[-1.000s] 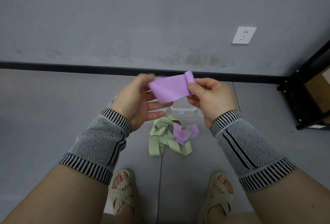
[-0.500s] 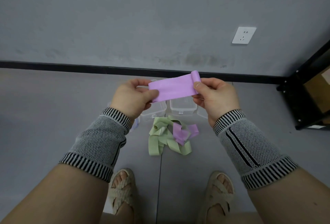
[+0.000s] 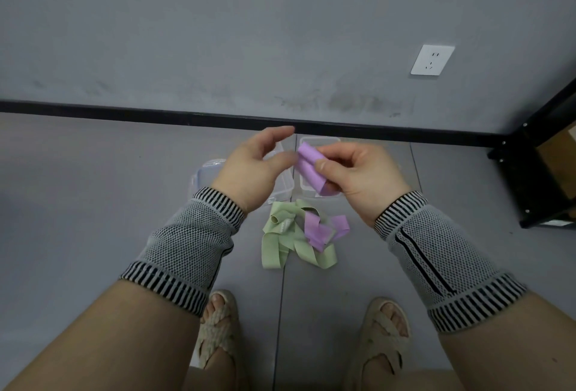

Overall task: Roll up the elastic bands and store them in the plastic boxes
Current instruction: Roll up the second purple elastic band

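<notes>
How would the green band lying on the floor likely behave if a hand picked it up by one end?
The green band lies in loose loops and folds, so it would probably hang limp. It looks thin and flat, so likely light. A purple band lies across it, so that might drag along or slide off.

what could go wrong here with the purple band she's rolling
Only the right hand pinches the purple band; the left hand is open beside it, so the loose roll could spring open. If it slips, it would likely drop into the tangle of green and purple bands on the floor rather than into a clear plastic box behind the hands.
</notes>
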Demonstrator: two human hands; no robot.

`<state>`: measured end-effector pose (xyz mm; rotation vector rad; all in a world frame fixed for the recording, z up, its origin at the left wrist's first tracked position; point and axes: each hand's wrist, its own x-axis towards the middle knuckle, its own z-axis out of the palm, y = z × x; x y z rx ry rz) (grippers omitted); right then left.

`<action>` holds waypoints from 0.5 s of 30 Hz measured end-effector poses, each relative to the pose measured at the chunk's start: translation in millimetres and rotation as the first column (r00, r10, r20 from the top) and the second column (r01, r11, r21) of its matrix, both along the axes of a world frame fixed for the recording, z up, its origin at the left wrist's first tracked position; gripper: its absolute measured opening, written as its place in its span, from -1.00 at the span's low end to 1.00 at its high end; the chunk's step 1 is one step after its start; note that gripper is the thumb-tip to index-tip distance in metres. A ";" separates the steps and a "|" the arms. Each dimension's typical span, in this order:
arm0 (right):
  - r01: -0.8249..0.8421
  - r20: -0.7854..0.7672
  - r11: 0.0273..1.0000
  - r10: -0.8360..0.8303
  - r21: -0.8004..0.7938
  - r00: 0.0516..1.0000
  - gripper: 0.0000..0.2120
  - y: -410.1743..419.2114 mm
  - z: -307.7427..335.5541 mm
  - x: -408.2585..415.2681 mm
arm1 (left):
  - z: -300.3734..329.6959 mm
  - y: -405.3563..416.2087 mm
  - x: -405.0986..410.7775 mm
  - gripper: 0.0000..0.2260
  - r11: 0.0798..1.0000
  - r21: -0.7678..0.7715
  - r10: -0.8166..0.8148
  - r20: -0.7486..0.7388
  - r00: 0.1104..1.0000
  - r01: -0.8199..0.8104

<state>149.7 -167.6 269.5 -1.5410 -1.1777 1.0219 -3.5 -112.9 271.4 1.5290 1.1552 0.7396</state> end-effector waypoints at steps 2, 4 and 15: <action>-0.018 0.061 1.000 0.017 0.018 0.998 -0.87 0.0 -0.2 -1.4 | 3.2 -3.9 2.1 -0.77 0.999 0.011 -0.039 0.031 0.999 0.039; -0.009 0.068 1.000 0.008 0.019 0.998 -0.84 0.6 -0.8 -0.6 | 3.6 -5.0 2.6 -0.84 0.999 0.024 -0.041 0.028 0.999 0.040; 0.151 -0.152 0.988 -0.147 0.020 0.977 -0.79 1.8 0.5 3.1 | 9.7 -6.6 2.3 -0.86 0.991 -0.128 -0.025 0.168 0.985 0.047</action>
